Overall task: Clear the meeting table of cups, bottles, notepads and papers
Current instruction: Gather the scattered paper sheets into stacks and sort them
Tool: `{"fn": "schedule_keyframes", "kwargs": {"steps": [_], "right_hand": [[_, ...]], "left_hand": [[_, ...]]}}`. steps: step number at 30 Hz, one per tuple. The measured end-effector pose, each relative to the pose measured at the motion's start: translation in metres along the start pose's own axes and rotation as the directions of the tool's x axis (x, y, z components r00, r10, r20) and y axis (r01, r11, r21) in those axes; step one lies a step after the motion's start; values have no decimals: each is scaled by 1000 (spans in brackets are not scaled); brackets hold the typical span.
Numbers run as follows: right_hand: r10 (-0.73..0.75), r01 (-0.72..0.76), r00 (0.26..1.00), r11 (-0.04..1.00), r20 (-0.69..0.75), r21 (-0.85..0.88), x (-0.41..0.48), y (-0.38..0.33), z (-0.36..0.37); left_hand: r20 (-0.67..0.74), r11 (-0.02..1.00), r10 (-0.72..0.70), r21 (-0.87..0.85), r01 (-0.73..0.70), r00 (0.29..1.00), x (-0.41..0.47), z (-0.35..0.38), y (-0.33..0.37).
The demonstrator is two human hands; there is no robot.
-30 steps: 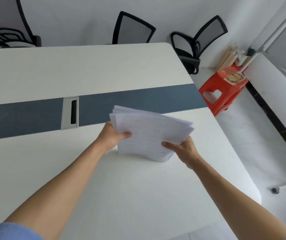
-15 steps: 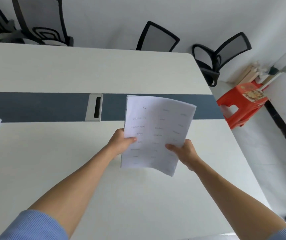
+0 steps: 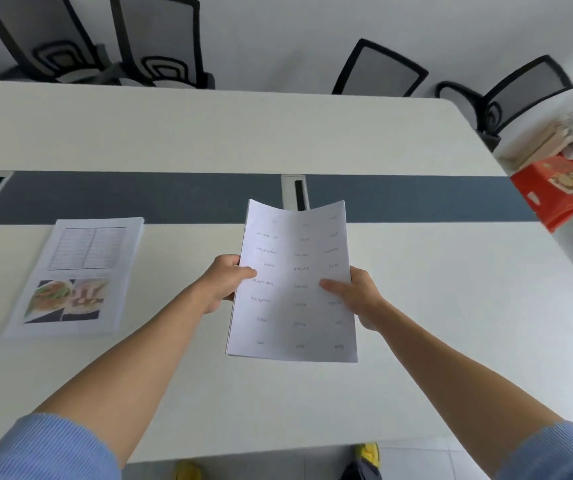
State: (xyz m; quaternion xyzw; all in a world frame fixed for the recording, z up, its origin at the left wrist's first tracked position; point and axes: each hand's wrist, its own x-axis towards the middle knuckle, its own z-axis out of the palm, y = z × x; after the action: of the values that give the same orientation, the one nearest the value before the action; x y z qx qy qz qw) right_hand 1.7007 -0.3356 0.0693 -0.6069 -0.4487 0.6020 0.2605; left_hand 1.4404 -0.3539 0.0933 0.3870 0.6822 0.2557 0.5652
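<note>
I hold a stack of white papers with faint handwriting above the white meeting table. My left hand grips its left edge, thumb on top. My right hand grips its right edge, thumb on the page. The sheets stand nearly upright, long side pointing away from me, top edge curling. A second stack of papers, printed with a table and food photos, lies flat on the table to the left, apart from both hands.
A blue-grey strip with a cable slot crosses the table's middle. Black mesh chairs line the far side. A red stool stands past the table's right end. The near table edge runs just above my feet.
The held stack has turned upright and squared up between my hands. The view has swung left, bringing the printed stack on the table into sight.
</note>
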Motion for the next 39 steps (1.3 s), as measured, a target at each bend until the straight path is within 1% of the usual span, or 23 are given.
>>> {"fn": "schedule_keyframes", "kwargs": {"steps": [3, 6, 11, 16, 18, 21, 23, 25, 27, 28, 30, 31, 32, 34, 36, 39], "right_hand": [[23, -24, 1000, 999, 19, 34, -3, -3, 69], [56, -58, 997, 997, 58, 47, -8, -12, 149], [69, -73, 991, 997, 114, 32, -3, -30, 245], [111, -108, 977, 994, 182, -27, 22, -44, 316], [129, -121, 972, 991, 196, -54, 37, -51, 342], [163, -148, 962, 985, 219, -84, 63, -62, 380], [189, -166, 958, 979, 215, -121, 82, -66, 403], [201, -172, 962, 972, 185, -161, 97, -68, 421], [221, -182, 965, 950, 137, -253, 115, -64, 437], [226, -178, 968, 924, 108, -338, 122, -62, 444], [205, -143, 977, 831, 58, -538, 130, -59, 453], [195, -145, 981, 792, 21, -593, 133, -55, 457], [177, -153, 984, 780, -20, -607, 135, -55, 463], [184, -199, 979, 812, -82, -548, 134, -61, 469], [252, -286, 958, 865, -137, -412, 136, -63, 474], [345, -396, 912, 883, -223, -252, 139, -67, 478]], "left_hand": [[-11, 1000, -6, 23, 6, 1000, -11, -63, -25], [-46, 998, -41, 36, 43, 998, -26, -137, -54], [-145, 995, -75, 54, 84, 987, -30, -223, -91], [-269, 985, -152, 35, 167, 951, -19, -284, -126], [-301, 983, -176, -1, 184, 937, -10, -305, -135], [-376, 977, -202, -11, 213, 904, 9, -336, -146], [-423, 973, -201, 22, 232, 884, 23, -356, -152], [-446, 966, -203, 53, 253, 872, 37, -372, -159], [-465, 959, -218, 60, 277, 858, 52, -384, -166], [-462, 955, -228, 64, 289, 857, 61, -389, -172], [-453, 952, -219, 94, 290, 864, 71, -391, -180], [-452, 951, -215, 104, 291, 866, 77, -393, -185], [-454, 948, -213, 117, 295, 865, 81, -395, -188], [-457, 948, -193, 140, 285, 868, 87, -396, -194], [-459, 942, -144, 208, 263, 877, 93, -399, -200], [-395, 913, -77, 340, 224, 916, 88, -403, -198]]}}
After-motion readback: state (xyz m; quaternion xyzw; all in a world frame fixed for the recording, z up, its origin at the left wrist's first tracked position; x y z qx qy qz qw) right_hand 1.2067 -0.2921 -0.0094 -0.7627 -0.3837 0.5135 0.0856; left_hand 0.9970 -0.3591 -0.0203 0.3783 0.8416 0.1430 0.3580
